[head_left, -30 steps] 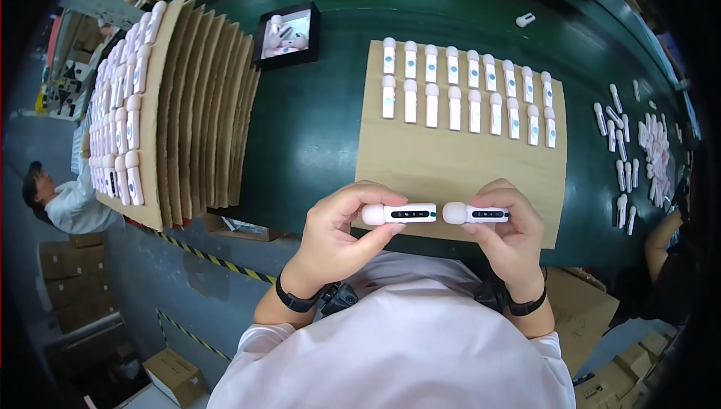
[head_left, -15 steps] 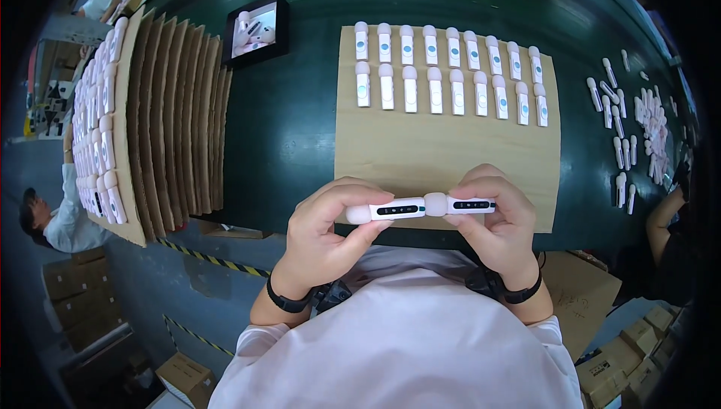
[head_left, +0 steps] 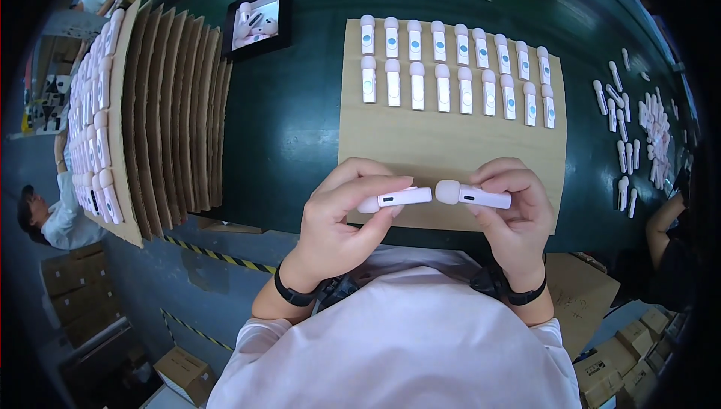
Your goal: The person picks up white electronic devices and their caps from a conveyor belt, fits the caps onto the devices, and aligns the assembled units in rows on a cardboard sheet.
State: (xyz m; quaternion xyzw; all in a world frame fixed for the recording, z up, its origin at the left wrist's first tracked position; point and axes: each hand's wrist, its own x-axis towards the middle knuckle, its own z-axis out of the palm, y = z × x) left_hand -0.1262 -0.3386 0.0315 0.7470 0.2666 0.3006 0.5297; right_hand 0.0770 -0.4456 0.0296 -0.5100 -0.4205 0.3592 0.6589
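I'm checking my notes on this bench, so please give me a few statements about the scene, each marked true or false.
1. The left hand holds a pale wand between its fingers. True.
2. The right hand is empty. False: it holds a second wand.
3. The laid-out wands form three rows on the cardboard sheet. False: they form two rows.
4. A loose pile of wands lies to the right of that sheet. True.
5. The black box stands to the right of the sheet. False: it stands to the left, on the green table.
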